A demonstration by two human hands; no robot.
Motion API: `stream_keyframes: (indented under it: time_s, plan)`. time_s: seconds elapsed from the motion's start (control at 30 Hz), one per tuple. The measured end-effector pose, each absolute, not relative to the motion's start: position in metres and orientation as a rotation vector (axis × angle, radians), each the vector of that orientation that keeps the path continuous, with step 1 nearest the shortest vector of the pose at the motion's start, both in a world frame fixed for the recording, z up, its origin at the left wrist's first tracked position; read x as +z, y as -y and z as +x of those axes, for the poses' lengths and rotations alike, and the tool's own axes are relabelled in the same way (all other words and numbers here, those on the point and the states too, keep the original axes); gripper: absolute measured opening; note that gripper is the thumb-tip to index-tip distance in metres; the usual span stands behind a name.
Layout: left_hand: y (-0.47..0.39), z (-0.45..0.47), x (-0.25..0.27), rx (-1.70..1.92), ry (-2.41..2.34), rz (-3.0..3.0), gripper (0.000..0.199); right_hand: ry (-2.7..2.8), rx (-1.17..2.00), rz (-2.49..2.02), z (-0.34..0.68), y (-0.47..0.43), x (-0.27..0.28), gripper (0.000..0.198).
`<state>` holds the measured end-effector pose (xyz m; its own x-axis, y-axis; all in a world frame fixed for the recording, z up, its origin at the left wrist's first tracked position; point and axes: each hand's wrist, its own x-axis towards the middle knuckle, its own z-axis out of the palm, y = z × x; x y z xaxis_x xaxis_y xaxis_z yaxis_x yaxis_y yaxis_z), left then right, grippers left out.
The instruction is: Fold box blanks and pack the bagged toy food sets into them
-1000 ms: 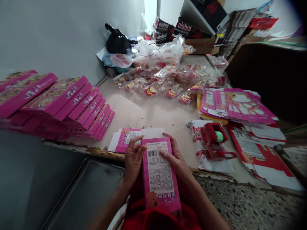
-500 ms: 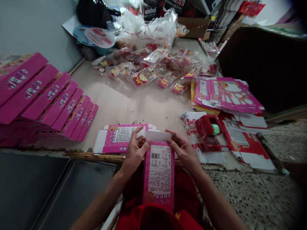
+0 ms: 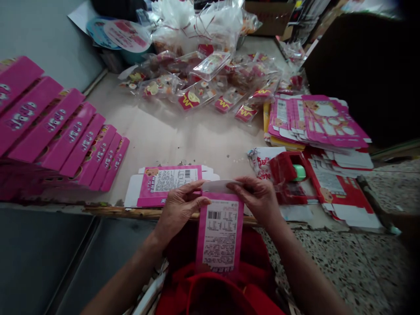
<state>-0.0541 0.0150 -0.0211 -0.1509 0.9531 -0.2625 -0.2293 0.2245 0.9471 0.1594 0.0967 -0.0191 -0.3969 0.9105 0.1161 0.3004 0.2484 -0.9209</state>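
Note:
A pink carton (image 3: 220,236) with a white label and barcode lies toward me at the table's front edge, its near end by my red clothing. My left hand (image 3: 179,205) pinches its upper left corner between thumb and fingers. At the upper right corner, my right hand (image 3: 257,197) is closed on the white end flap (image 3: 219,186), thumb over the flap. The flap looks bent over at the top. Just beyond my left hand, a flat pink carton (image 3: 173,181) rests on the table, partly covered by that hand.
Pink boxes (image 3: 75,131) stand stacked at the left. Plastic-wrapped packets (image 3: 197,94) spread across the back. Flat pink cartons (image 3: 323,120) are piled on the right, above red ones (image 3: 341,188). A red tape dispenser (image 3: 285,168) with green tape sits right of my hands.
My right thumb has shifted inward onto the white flap, which now looks more bent over. My left fingers have closed from a looser, raised pose. The whole view has shifted slightly.

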Motion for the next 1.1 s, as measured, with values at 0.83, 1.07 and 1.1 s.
stream_keyframes:
  time_s: [0.83, 1.07, 1.1]
  plan:
    - [0.010, -0.036, -0.021, 1.146, -1.154, 0.726, 0.034, 1.572, 1.639, -1.048, 0.173, -0.049, -0.018, 0.025]
    - [-0.025, -0.022, 0.010, 1.425, -1.299, 0.872, 0.031, 1.689, 0.735, -1.377, 0.242, -0.051, 0.062, 0.037]
    - [-0.030, -0.024, 0.015, 1.468, -1.341, 0.955, 0.029, 1.593, 0.614, -1.493, 0.259, -0.058, 0.068, 0.032]
